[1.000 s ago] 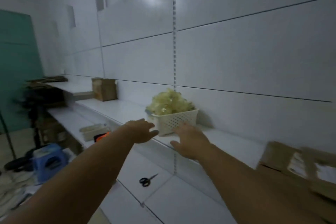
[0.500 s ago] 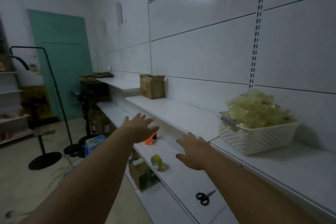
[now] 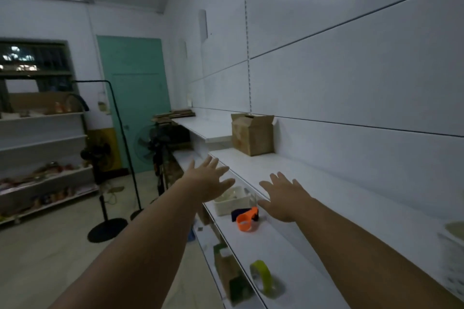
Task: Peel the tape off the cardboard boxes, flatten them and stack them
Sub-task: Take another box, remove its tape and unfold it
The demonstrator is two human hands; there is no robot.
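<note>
- Head view: yellow tape roll (image 3: 262, 277) stands on edge near the lower shelf's (image 3: 288, 258) front edge.
- Left hand (image 3: 208, 179) and right hand (image 3: 285, 198), fingers spread straight, hold nothing, stretched forward, likely toward the cardboard box (image 3: 252, 134).
- That cardboard box stands at the upper shelf's (image 3: 339, 198) back edge, against the wall.
- Flattened cardboard (image 3: 174, 115) lies farthest, probably the stack.

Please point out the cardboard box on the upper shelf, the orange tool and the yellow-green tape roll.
cardboard box (image 3: 261, 138), head view, on its broad side.
orange tool (image 3: 247, 223), head view, on its orange ring.
yellow-green tape roll (image 3: 266, 275), head view, on its outer band.
</note>
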